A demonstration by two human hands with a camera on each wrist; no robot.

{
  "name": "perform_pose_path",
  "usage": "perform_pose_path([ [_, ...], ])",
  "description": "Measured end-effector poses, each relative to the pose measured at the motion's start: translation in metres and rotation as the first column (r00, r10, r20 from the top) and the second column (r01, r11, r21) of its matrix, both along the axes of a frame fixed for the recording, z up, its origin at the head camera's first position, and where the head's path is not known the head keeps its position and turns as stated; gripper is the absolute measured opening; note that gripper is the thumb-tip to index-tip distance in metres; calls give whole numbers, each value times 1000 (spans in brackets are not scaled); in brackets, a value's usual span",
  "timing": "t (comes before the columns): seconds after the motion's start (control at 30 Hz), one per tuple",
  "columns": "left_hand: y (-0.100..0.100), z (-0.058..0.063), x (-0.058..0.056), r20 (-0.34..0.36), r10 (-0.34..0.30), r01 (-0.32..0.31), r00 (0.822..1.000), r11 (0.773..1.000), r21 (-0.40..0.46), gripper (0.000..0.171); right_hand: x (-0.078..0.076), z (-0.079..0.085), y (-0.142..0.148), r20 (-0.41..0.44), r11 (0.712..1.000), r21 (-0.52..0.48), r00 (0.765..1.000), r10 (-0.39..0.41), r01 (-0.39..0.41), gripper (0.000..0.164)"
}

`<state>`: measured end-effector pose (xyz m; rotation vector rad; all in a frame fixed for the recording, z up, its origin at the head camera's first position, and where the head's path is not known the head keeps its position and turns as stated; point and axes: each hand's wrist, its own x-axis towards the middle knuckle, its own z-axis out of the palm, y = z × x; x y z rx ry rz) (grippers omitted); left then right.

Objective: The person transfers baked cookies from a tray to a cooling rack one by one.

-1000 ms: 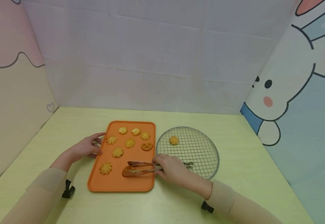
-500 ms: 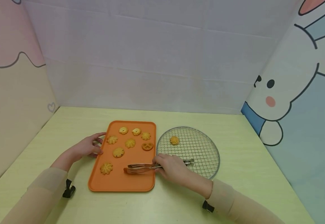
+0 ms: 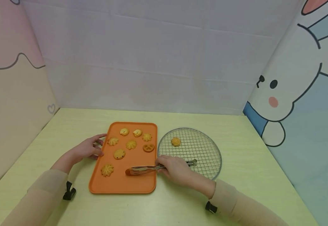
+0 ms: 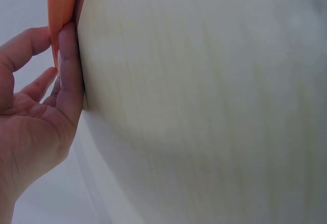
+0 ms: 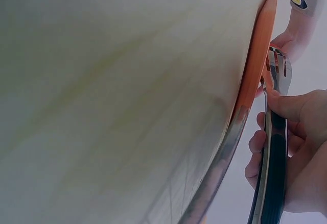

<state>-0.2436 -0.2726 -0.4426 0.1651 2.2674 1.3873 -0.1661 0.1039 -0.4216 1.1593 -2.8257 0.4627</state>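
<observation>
Closing since a second ago, your tongs (image 3: 148, 168) are pinching the brown cookie (image 3: 128, 172) at the near right of the orange tray (image 3: 121, 185); your right hand (image 3: 178, 169) is gripping them, your left hand (image 3: 89, 147) its left rim. You're risking a slip by slackening.

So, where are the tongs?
At lower centre in the head view, the right hand holds the tongs, tips at a brown cookie over the orange tray, handle end above the rack.
</observation>
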Motion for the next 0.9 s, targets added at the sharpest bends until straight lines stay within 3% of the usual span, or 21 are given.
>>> perform_pose_path([
  [0.33, 1, 0, 2, -5, -5, 5, 1000, 1000, 3, 86, 0, 2, 4, 21, 1000, -4, 1000, -5, 5, 15],
  [0.9, 1, 1, 3, -12, -5, 5, 1000, 1000, 22, 85, 4, 20, 17, 15, 998, -61, 1000, -26, 27, 16],
])
